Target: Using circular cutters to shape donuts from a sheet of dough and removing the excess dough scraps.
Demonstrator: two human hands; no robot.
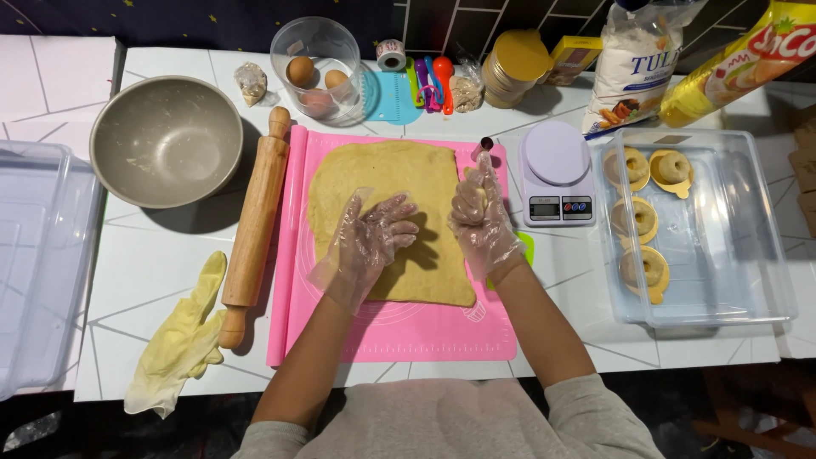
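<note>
Grey sleeves and two bare forearms sat closest to my view, running up onto the pink silicone mat (399,327). I took that mat as my landmark. On its upper half lay the rolled-out sheet of yellow dough (399,183), roughly rectangular, its lower edge ragged.

Left of the mat lay the wooden rolling pin (256,225), almost parallel to the mat's edge, and beyond that, at the upper left, the grey mixing bowl (166,140). Further left still, a clear plastic tub (38,263) reached the frame's edge. Right of the mat, a second clear tray (731,229) held four ring-shaped dough pieces (636,218) along its left side, each on a small paper square. Between that tray and the mat sat the small white kitchen scale (557,174). A crumpled yellow rubber glove (183,340) lay at the mat's lower left, near the pin's handle. Above the mat stood a clear container with eggs (316,68).

Both hands wore thin clear plastic gloves. I saw the left hand (374,238) resting flat on the dough, fingers spread loosely and pointing right. The right hand (483,217) was curled at the dough's right edge, fingers closed around a small piece of dough (478,197), with a small round metal cutter (486,144) showing just above its fingertips; I could not tell whether the hand gripped the cutter itself.
</note>
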